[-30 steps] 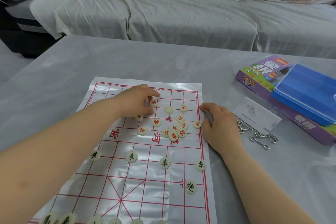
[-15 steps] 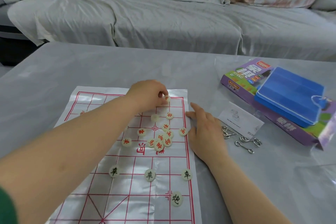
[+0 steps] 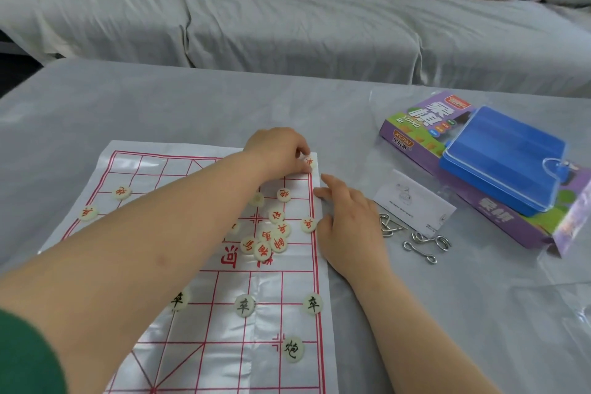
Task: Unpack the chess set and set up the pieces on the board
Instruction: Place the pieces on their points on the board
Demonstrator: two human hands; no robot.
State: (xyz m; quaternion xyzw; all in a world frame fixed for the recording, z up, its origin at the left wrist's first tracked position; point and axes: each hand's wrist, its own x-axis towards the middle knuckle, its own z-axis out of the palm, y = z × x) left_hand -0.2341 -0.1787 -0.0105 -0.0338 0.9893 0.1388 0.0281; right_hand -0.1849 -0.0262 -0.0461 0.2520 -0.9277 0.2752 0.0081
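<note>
A white foil board [image 3: 204, 323] with a red grid lies on the table. My left hand [image 3: 278, 150] reaches across it and pinches a red-marked piece [image 3: 309, 162] at the board's far right corner. My right hand [image 3: 348, 227] lies flat with straight fingers on the board's right edge. Several red-marked round pieces [image 3: 267, 240] sit in a loose cluster mid-board, and two more [image 3: 121, 192] lie at the left. Black-marked pieces [image 3: 244, 304] stand in a row nearer me, with another black piece [image 3: 293, 349] below them.
The purple chess box [image 3: 415, 125] with a blue plastic case [image 3: 502, 157] on it lies at the right. A white leaflet [image 3: 412, 201] and metal wire puzzles [image 3: 422, 243] lie between box and board. A covered sofa [image 3: 287, 16] stands behind the table.
My left hand lifted a red piece from mid-board and carried it right to the far right corner. My right hand stayed on the board's edge. The camera shifted.
</note>
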